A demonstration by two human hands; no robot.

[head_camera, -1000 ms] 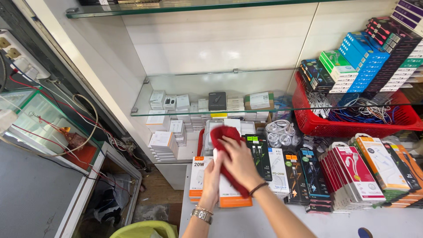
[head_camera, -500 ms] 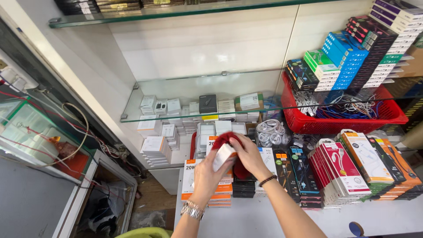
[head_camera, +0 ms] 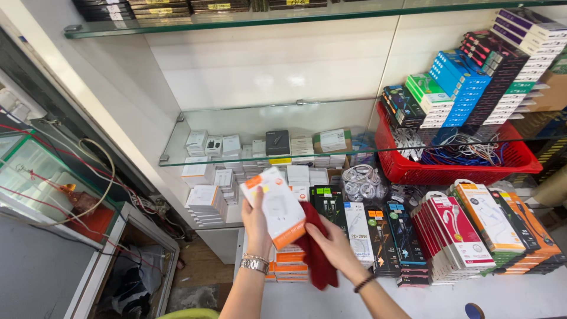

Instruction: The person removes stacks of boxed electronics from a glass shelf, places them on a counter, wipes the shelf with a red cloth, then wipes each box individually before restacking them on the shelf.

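Left hand (head_camera: 255, 221) grips white-and-orange cardboard charger box (head_camera: 274, 205) lifted; right hand (head_camera: 331, 245) just right, clutching dark red cloth (head_camera: 313, 251) under it.

Glass shelves (head_camera: 248, 155) on a white wall (head_camera: 266, 65); floor possibly wooden.

We see a red basket (head_camera: 449, 171) of cables, stacked boxes on a glass shelf (head_camera: 236, 156), packaged cables (head_camera: 466, 236) on our worktop (head_camera: 508, 295)
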